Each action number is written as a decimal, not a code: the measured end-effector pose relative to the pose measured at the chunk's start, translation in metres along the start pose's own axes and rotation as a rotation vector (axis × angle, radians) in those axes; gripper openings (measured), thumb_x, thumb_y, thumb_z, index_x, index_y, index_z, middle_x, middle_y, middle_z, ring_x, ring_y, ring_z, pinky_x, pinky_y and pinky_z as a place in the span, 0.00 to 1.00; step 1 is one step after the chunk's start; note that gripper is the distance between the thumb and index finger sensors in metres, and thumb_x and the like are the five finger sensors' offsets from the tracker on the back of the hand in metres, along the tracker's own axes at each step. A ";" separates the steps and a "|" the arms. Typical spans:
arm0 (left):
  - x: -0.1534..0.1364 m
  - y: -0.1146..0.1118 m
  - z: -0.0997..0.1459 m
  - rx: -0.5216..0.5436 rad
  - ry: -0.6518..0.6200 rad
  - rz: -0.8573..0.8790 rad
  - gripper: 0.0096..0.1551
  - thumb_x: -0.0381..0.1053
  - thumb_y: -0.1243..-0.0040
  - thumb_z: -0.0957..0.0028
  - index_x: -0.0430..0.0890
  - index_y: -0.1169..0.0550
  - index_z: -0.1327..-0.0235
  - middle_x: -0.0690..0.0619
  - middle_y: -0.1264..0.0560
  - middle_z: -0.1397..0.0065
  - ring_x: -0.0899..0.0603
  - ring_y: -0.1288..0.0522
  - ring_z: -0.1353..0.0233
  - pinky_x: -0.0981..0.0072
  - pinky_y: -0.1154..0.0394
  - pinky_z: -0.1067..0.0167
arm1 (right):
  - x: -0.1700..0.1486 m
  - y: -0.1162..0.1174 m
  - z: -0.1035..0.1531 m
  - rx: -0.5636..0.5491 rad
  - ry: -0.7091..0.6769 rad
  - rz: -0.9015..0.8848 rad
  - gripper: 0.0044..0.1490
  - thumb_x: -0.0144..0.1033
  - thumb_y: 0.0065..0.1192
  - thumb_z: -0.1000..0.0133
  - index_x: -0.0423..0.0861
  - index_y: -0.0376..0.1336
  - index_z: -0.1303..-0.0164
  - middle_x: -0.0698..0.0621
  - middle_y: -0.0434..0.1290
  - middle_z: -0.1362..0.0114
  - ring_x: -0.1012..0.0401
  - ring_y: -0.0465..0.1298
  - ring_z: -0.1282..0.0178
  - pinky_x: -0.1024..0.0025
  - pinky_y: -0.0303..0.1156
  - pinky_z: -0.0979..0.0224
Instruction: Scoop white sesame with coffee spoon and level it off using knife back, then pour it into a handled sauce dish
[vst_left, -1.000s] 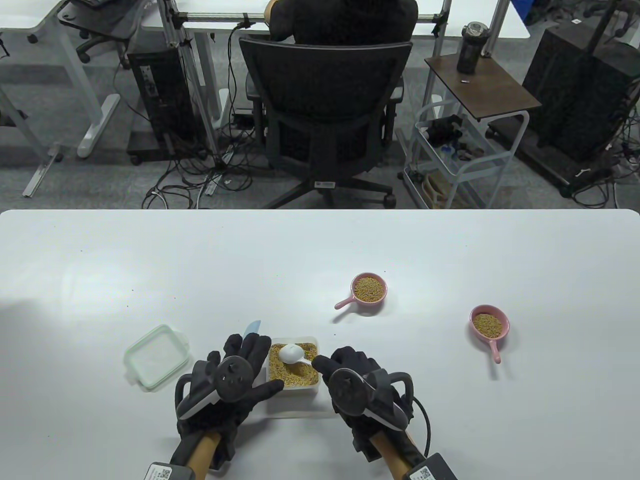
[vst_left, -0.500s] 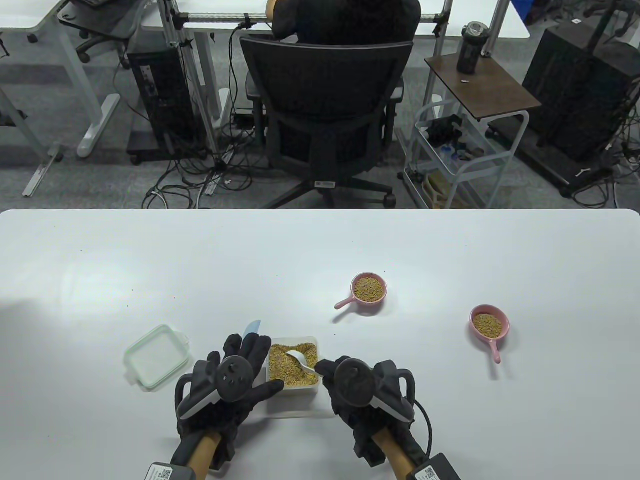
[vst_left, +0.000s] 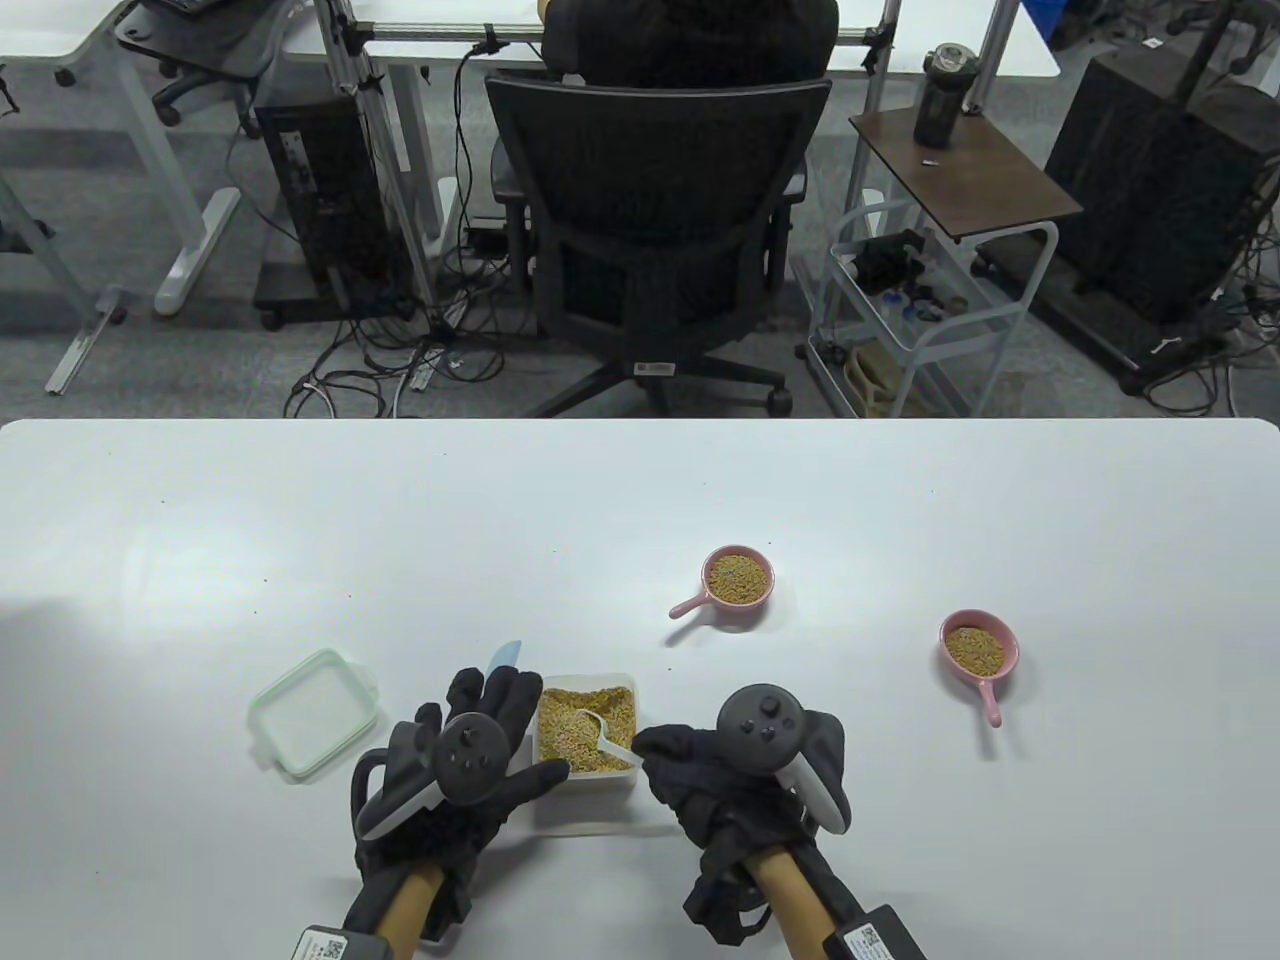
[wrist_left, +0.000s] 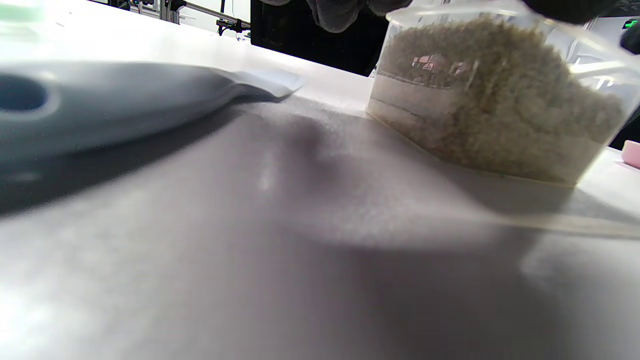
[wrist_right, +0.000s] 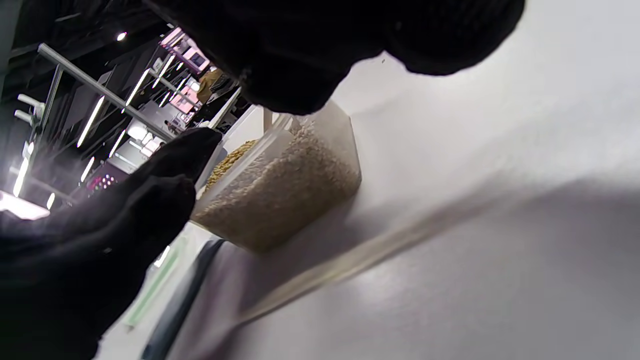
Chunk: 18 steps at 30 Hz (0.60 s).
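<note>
A clear tub of sesame (vst_left: 587, 738) (wrist_left: 492, 100) (wrist_right: 280, 185) stands near the table's front edge. My right hand (vst_left: 700, 775) pinches the handle of the white coffee spoon (vst_left: 600, 733), whose bowl is dug into the seeds. My left hand (vst_left: 480, 760) lies with straight fingers against the tub's left side, thumb along its front. The knife (vst_left: 505, 655) (wrist_left: 125, 100) lies on the table under that hand, its pale blue tip showing beyond the fingers. Two pink handled sauce dishes (vst_left: 735, 580) (vst_left: 978, 650) hold seeds.
A clear lid with a green rim (vst_left: 315, 712) lies left of my left hand. The white table (vst_left: 300, 520) runs wide beyond the tub. An office chair (vst_left: 655, 230) with a seated person and a small cart (vst_left: 920, 310) stand past the far edge.
My right hand rolled its wrist, tracker swinging up and right, and the spoon turned from bowl-down on the seeds to dug into them. The left hand stayed put.
</note>
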<state>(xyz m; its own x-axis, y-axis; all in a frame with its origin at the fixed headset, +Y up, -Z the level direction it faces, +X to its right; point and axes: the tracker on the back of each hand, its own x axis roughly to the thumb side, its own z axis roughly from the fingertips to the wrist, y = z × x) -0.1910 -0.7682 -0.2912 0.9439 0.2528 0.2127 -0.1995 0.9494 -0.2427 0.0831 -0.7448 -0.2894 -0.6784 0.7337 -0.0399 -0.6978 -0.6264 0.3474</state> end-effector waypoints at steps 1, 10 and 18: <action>0.000 0.000 0.000 0.000 0.000 -0.001 0.57 0.80 0.58 0.49 0.59 0.53 0.08 0.54 0.50 0.04 0.36 0.56 0.09 0.34 0.53 0.20 | -0.002 0.000 0.000 0.006 0.011 -0.023 0.23 0.34 0.65 0.38 0.43 0.73 0.34 0.46 0.83 0.51 0.67 0.78 0.73 0.62 0.80 0.58; 0.001 0.000 0.000 -0.001 0.001 -0.002 0.57 0.80 0.59 0.49 0.59 0.53 0.08 0.54 0.50 0.04 0.36 0.57 0.09 0.34 0.53 0.20 | -0.022 0.001 -0.003 0.056 0.104 -0.272 0.23 0.33 0.65 0.38 0.43 0.73 0.34 0.46 0.83 0.51 0.67 0.78 0.72 0.62 0.80 0.58; 0.001 0.000 0.001 -0.003 0.003 0.000 0.56 0.80 0.59 0.49 0.59 0.53 0.07 0.54 0.50 0.04 0.36 0.57 0.09 0.34 0.53 0.20 | -0.024 -0.008 0.002 0.016 0.085 -0.338 0.23 0.33 0.64 0.38 0.43 0.73 0.34 0.46 0.83 0.51 0.67 0.78 0.72 0.62 0.80 0.58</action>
<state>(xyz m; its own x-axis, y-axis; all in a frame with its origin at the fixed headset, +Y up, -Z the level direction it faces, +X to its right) -0.1905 -0.7683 -0.2905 0.9445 0.2525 0.2100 -0.1990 0.9487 -0.2458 0.1060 -0.7570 -0.2895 -0.4265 0.8739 -0.2331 -0.8831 -0.3467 0.3161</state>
